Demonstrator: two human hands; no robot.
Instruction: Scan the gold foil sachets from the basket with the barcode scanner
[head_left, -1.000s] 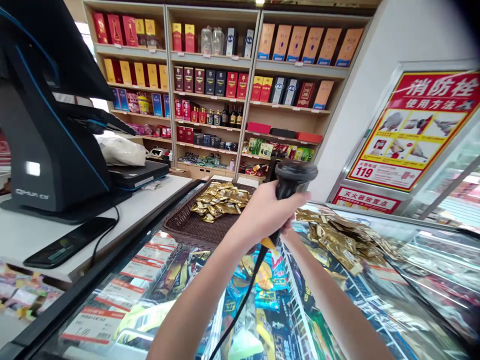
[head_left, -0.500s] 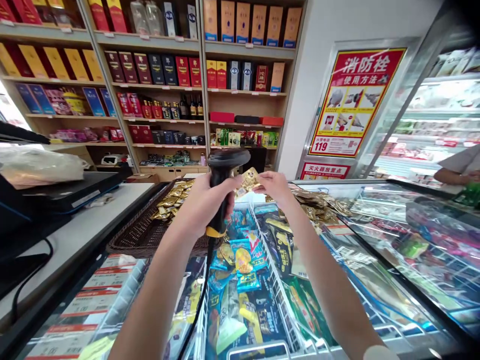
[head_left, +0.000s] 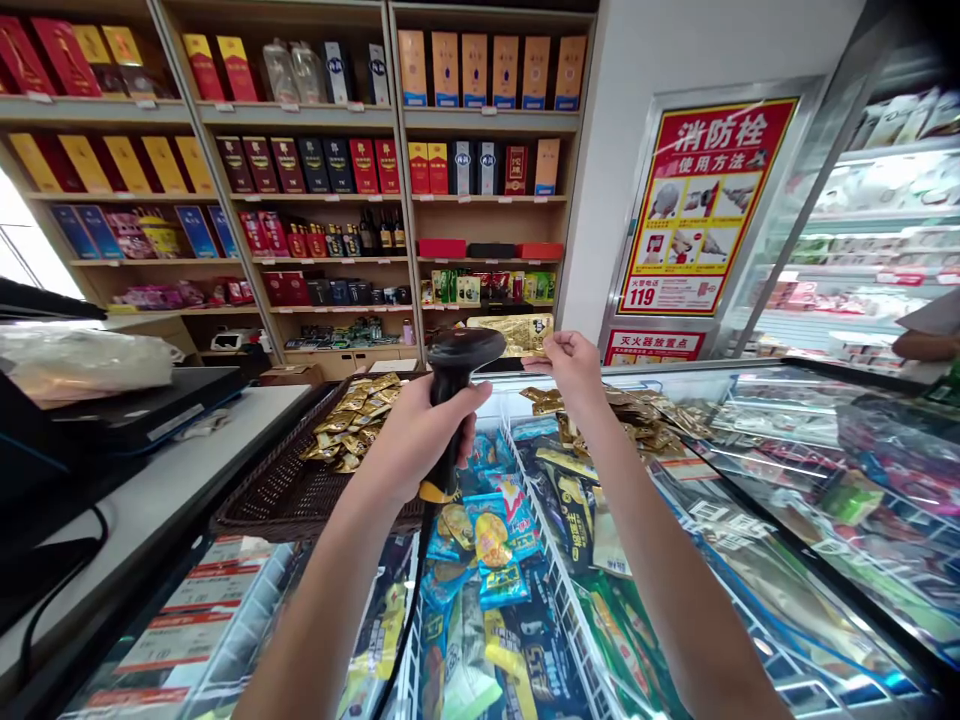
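Wrapped L hand (head_left: pixel 409 440) round blk scanner (head_left: pixel 465 348). Pinched gold pkt (head_left: pixel 517 332) by R end w/ R hand (head_left: pixel 576 365), betw. hands, just past scanner top. Saw basket (head_left: pixel 289 500) w/ pkts (head_left: pixel 356 425) L of L hand, pkt pile (head_left: pixel 645 425) beside R wrist.

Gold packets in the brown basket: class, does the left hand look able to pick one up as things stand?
Probably not: the left hand has its grip around the black scanner. The way to the gold packets otherwise looks free, since the brown basket is open-topped and close by.
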